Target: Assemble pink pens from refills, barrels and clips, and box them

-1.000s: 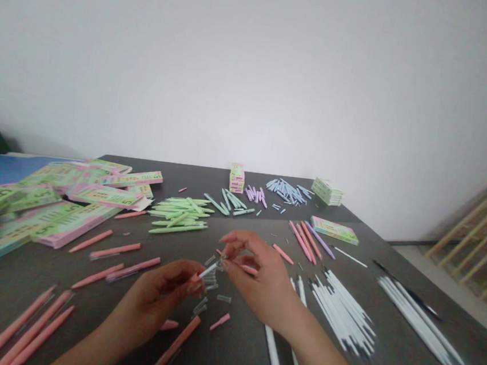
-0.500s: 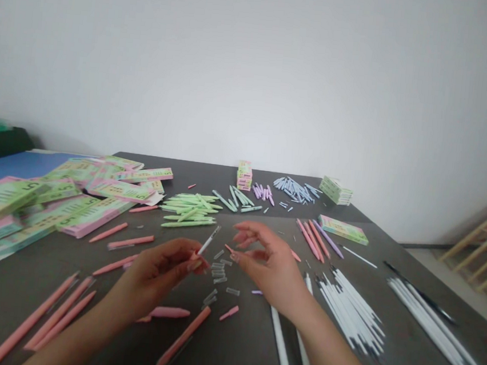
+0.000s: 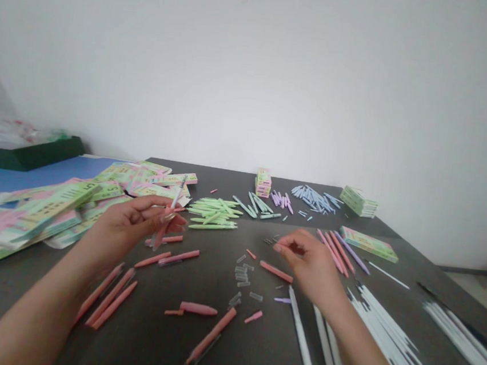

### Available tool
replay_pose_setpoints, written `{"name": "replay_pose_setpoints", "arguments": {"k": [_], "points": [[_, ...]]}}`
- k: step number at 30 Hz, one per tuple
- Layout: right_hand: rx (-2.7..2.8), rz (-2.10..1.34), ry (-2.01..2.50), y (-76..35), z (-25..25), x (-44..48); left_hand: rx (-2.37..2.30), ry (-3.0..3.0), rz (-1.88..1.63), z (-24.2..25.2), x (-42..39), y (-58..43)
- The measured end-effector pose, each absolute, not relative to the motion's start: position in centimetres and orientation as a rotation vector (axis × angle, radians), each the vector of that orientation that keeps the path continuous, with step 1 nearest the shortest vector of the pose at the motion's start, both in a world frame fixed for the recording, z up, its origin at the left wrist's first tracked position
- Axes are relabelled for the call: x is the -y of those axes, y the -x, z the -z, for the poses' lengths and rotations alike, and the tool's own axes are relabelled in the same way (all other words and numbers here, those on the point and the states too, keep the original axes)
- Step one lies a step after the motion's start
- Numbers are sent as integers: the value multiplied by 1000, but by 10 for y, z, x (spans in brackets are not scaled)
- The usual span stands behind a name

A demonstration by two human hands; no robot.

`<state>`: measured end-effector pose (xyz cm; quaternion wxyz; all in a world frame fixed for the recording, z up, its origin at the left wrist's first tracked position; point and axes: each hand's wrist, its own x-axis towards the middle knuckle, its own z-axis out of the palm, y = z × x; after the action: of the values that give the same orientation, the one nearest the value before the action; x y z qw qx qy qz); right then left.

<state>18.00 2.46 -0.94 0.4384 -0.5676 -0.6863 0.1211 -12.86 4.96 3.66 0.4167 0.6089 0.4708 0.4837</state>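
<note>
My left hand (image 3: 142, 221) is closed around a pink pen barrel (image 3: 162, 231), held tilted above the table. A white refill (image 3: 178, 193) sticks up out of the barrel's upper end. On the right, my right hand (image 3: 308, 263) has thumb and index finger pinched together close to the table. Whatever lies between those fingertips is too small to make out. Small metal springs (image 3: 269, 241) lie just left of the fingertips. A pink barrel (image 3: 277, 272) rests below them, and several clear short tubes (image 3: 241, 274) lie between my hands.
Pink barrels (image 3: 211, 337) are scattered in front. Green pens (image 3: 215, 209) form a pile behind, with blue parts (image 3: 314, 199) farther right. White refills (image 3: 384, 334) lie at right. Printed boxes (image 3: 65, 200) heap up at left; another box (image 3: 369, 244) lies at right.
My hands have moved apart. My left hand carries the pink barrel and refill leftward; my right hand has moved right to the springs, its fingers now pinched. The view has turned slightly left.
</note>
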Motion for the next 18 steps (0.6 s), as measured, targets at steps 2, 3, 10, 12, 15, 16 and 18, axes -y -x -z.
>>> {"name": "replay_pose_setpoints", "arguments": {"k": [2,3,10,12,15,16,18], "points": [[1691,-167,1460,-183,6,-26,-1182,-1506,-1266,-41,-49,139],[1704,-114,1460,-182,5,-26,-1173,-1495,-1285,-42,-49,144],[2180,-95,1305,-114,11,-37,-1155,-1444,-1264,-43,-49,151],[2367,-79,1210,-81,17,-45,-1163,-1415,-1273,-41,-50,146],[2500,-73,1075,-29,27,-58,-1152,-1391,-1305,-36,-52,140],[2527,-62,1047,-13,31,-61,-1154,-1396,-1304,-34,-53,139],[2554,-29,1038,17,38,-66,-1167,-1414,-1275,-31,-55,138]]}}
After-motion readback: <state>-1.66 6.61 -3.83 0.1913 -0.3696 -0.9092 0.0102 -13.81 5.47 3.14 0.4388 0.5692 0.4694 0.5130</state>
